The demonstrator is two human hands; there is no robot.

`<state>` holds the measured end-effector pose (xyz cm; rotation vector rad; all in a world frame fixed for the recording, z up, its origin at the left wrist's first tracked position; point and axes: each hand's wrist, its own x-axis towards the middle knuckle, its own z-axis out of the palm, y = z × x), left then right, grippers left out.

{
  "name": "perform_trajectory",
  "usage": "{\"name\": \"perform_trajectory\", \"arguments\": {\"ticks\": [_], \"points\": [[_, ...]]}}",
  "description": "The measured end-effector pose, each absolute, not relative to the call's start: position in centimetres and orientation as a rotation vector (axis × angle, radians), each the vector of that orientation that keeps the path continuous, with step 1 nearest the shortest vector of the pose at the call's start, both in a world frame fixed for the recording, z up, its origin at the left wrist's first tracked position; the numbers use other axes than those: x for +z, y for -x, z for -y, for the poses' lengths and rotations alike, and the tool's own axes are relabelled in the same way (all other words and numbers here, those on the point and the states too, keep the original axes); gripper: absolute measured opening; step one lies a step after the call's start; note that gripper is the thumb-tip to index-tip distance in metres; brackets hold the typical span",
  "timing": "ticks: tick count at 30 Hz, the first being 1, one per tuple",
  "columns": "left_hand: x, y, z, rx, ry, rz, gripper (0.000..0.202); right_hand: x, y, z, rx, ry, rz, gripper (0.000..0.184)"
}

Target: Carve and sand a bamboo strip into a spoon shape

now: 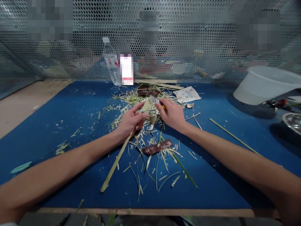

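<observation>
Over the heaped shavings [132, 99], your half-curled left hand [132, 121] holds a strip [117, 161], seemingly to steady it near the knife [153, 99] your right hand [173, 113] grips snugly.

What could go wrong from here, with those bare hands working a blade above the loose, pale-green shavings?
The yellow-handled, metal-bladed knife in the right hand is close to the left hand; a slip might cut its fingers.

The long, flat, pale-green strip extends well past the left hand; a bump could jog the held end.

Loose, pale-green shavings crowd the blue tabletop and might hide small offcuts.
</observation>
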<state>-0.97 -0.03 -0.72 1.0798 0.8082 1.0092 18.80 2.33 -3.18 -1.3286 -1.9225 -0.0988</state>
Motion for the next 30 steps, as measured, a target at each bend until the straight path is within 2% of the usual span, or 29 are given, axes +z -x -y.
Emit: {"name": "perform_trajectory", "arguments": {"ticks": [8,30], "points": [[-1.0,1.2,-0.5,1.008,-1.085,-0.788,0.084,-2.9,-18.6,-1.3,-0.052,1.139,2.244,0.042],[-0.5,0.9,0.3,0.986,-1.242,-0.886,0.088,-3.0,-18.9,-1.2,-0.068,1.06,2.329,0.045]]}}
